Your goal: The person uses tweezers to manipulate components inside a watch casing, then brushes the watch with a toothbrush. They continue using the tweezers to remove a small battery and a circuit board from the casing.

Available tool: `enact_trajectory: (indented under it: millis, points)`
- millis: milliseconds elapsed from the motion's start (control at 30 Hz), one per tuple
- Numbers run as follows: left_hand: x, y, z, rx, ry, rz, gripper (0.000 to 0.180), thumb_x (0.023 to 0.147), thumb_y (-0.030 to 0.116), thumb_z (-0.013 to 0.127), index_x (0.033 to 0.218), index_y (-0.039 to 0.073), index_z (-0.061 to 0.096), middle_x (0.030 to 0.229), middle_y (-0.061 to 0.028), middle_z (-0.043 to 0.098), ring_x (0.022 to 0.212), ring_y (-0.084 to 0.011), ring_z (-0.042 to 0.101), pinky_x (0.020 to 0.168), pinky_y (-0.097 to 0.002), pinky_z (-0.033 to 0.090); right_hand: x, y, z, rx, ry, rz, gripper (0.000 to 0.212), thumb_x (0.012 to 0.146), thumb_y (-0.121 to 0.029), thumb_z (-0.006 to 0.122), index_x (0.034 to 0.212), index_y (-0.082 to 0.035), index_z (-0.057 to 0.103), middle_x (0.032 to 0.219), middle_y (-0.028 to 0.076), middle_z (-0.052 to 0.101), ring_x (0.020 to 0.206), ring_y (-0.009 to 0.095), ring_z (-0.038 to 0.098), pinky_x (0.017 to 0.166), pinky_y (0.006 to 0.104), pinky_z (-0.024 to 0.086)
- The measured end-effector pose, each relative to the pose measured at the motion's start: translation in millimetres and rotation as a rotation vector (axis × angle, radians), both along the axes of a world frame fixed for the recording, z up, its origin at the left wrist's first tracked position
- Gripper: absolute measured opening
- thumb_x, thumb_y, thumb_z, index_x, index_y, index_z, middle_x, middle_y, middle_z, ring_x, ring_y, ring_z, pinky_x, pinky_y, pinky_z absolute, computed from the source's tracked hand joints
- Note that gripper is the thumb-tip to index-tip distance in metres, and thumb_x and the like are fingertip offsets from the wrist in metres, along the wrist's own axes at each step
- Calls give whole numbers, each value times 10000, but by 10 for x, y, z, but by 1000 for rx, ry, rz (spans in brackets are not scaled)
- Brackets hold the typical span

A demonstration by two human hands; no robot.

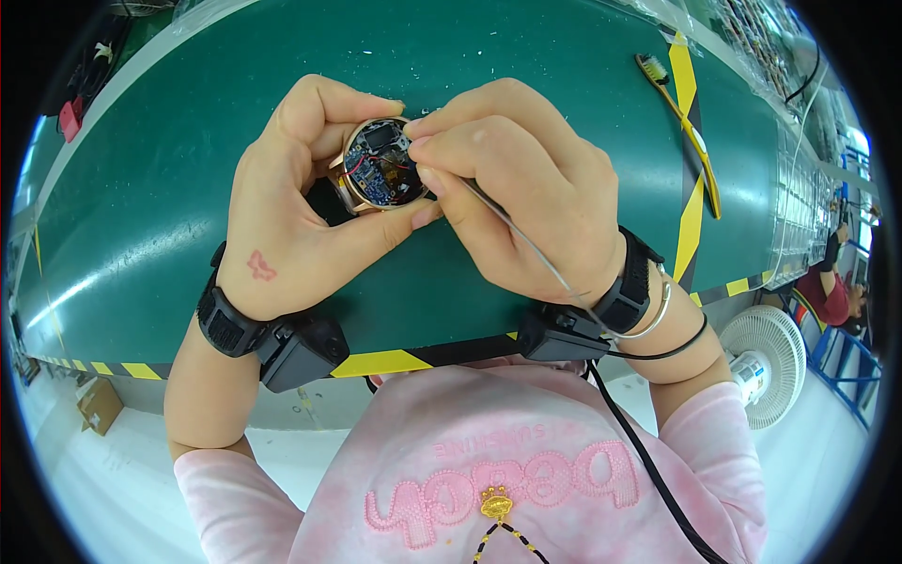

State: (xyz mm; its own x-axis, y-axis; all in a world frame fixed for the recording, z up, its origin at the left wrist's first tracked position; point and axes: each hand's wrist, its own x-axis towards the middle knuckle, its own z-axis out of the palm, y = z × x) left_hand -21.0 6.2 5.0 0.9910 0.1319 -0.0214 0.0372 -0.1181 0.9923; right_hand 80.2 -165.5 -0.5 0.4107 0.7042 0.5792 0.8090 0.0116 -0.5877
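An opened round watch (383, 163) with a gold-coloured case sits in my left hand (296, 188), thumb and fingers closed around its rim. Its inside shows a blue circuit board, a dark square part and thin red wires. My right hand (526, 179) is at the right edge of the watch, fingertips pinched at the case. From that grip a thin grey metal tool (531, 242) slants back toward the right wrist. The tool's tip is hidden by the fingers, so its exact kind does not show.
Both hands are above a green work mat (150, 226) edged with yellow-and-black tape. A yellow-handled toothbrush (691, 141) lies at the right. Each wrist wears a black strapped device; a black cable (648, 451) runs down from the right one. A white fan (766, 367) stands beyond the table.
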Motion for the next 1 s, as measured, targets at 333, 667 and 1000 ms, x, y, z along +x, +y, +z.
enact_trajectory:
  millis: [333,667,1000]
  points:
    - [-19,-4,-6,-139,35,0,612,732,-3,811,1235,16,463,1097,-62,611,1008,-114,610,888,-244,479,-13,-8,8,39,-40,53,214,737,119,701,925,21,674,947,153,685,760,236,678,613,279,551]
    - [-30,38,5,-250,-68,-67,654,723,68,847,1236,32,442,1085,-69,587,1007,-114,606,874,-237,491,42,10,-28,185,-98,136,266,757,105,720,1005,17,677,1004,177,696,786,222,689,650,261,562]
    - [-11,10,-16,-207,-123,-49,657,713,11,835,1238,36,440,1094,-69,610,1038,-123,611,900,-253,498,48,-4,27,144,-55,122,156,820,57,689,963,12,647,971,175,697,781,229,673,630,279,546]
